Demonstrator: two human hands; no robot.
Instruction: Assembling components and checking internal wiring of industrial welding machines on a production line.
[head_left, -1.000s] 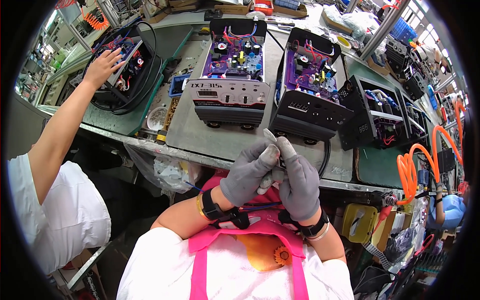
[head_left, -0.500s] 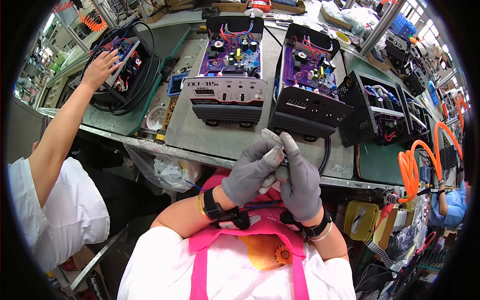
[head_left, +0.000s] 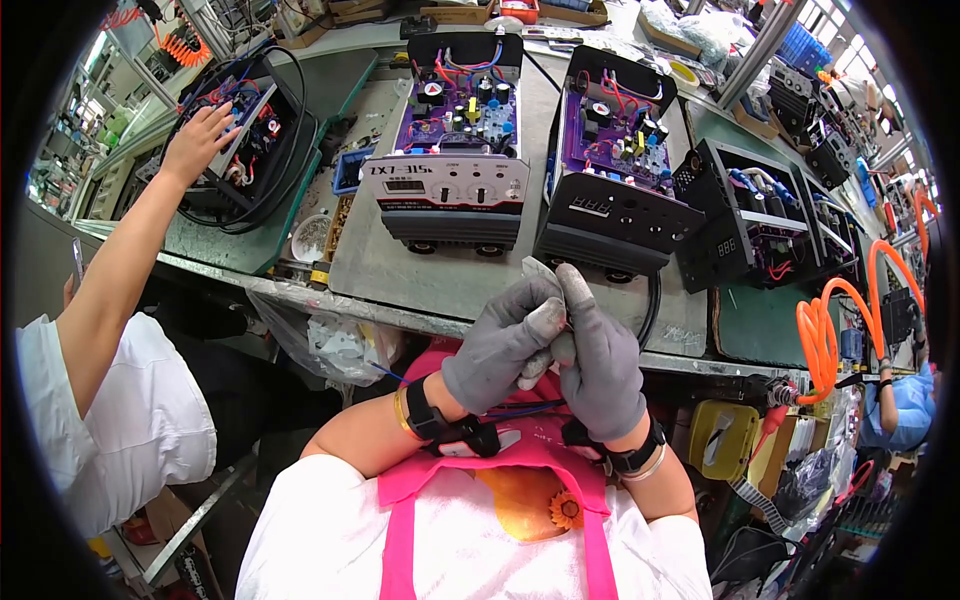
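Head view: barely changed from earlier; at frame centre, pinching a small pale flat piece (head_left: 537, 267) between grey-gloved left grip (head_left: 503, 342) and right grip (head_left: 603, 372), slanting lengthwise toward upper left.

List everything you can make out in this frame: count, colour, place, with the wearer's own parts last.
Small pale piece: 1, whitish, at the gloved fingertips; kind unclear
Light-fronted unit: 1, off-white and dark, bench centre
Black open units: at least 3, black, right of it
Left unit: 1, black, bench left
Bench: 1, grey and green surfaces, across view
Blue bin: 1, blue, left of centre
Coiled hose: 1, orange, right
Yellow container: 1, yellow, lower right
Co-worker's hand: 1, bare, over the left unit
Apron: 1, pink, on wearer
Left hand: 1, grey glove, centre
Right hand: 1, grey glove, beside it
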